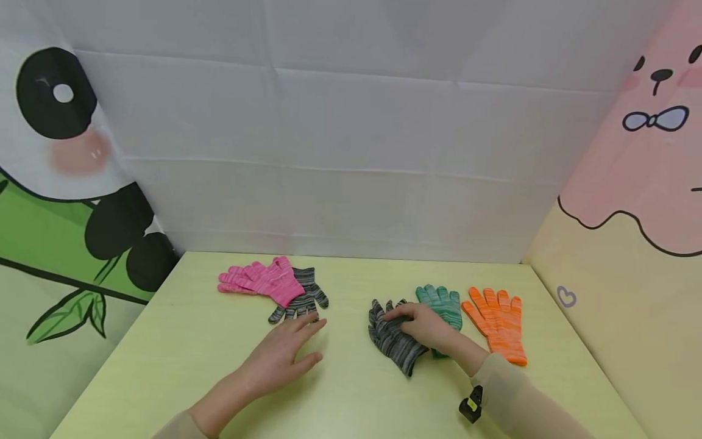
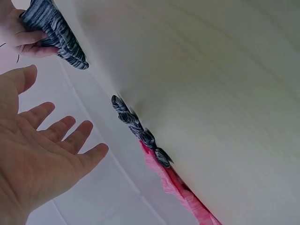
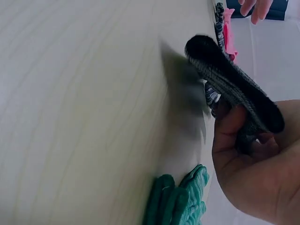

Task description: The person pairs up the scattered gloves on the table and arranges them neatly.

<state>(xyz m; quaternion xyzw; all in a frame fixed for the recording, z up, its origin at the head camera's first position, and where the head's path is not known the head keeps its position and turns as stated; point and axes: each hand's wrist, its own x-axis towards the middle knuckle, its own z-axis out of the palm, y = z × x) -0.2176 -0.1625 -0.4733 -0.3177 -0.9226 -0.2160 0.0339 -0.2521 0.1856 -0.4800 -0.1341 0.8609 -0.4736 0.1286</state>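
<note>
My right hand (image 1: 430,329) pinches a black-and-grey striped knit glove (image 1: 396,341) between thumb and fingers. In the right wrist view that glove (image 3: 232,84) is raised off the tabletop, its dark cuff opening towards the camera and a shadow below. My left hand (image 1: 280,356) hovers with fingers spread and holds nothing. Just beyond its fingertips lies a second striped glove (image 1: 308,286), partly covered by a pink glove (image 1: 276,280). A green glove (image 1: 446,305) lies right beside the right hand, partly hidden behind it.
An orange glove (image 1: 501,326) lies flat at the right, past the green one. The pale yellow table (image 1: 340,396) meets a white cloth backdrop (image 1: 351,207) at the back. Cartoon-printed panels (image 1: 620,274) stand on both sides.
</note>
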